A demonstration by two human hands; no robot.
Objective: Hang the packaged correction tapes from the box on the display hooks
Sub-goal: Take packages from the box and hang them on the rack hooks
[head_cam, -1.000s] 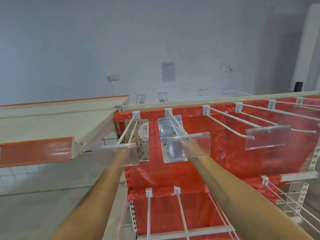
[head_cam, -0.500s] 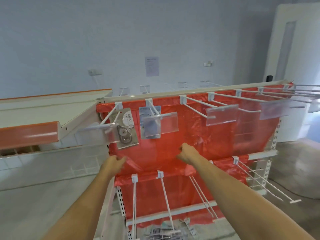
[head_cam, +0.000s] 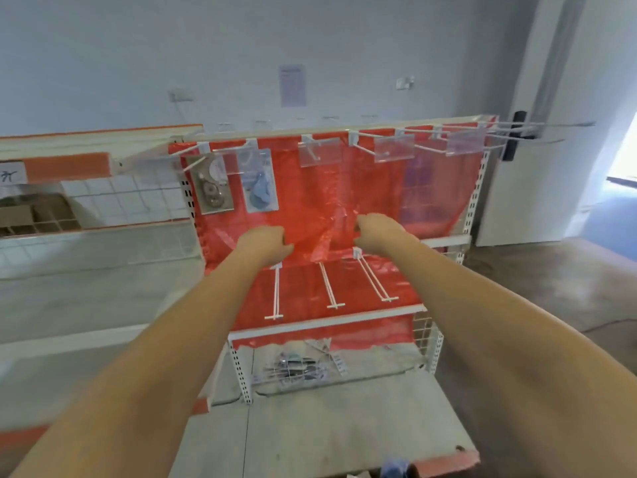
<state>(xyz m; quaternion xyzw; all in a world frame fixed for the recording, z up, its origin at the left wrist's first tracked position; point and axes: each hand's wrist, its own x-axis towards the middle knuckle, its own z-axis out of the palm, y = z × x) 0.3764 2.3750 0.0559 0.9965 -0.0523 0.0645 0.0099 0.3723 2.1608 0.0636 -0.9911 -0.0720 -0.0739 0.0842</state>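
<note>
Two packaged correction tapes hang on the top-row hooks of the red-backed display rack [head_cam: 375,188]: a grey-carded pack [head_cam: 211,189] at the far left and a clear blue pack [head_cam: 259,186] beside it. My left hand [head_cam: 264,243] and my right hand [head_cam: 376,232] are held out in front of the red panel, below those packs, both with curled fingers and nothing in them. A heap of more packaged tapes [head_cam: 296,369] lies on the bottom shelf. The box is not clearly visible.
White hooks with clear label holders [head_cam: 393,149] run along the top row to the right, bare. A second row of bare hooks [head_cam: 330,288] juts out under my hands. A cream shelf unit [head_cam: 86,146] stands at left, a white door [head_cam: 551,125] at right.
Both hands have come down and back from the top hooks, leaving the two packs hanging. The view has pulled away and tilted down, showing the lower shelf and floor.
</note>
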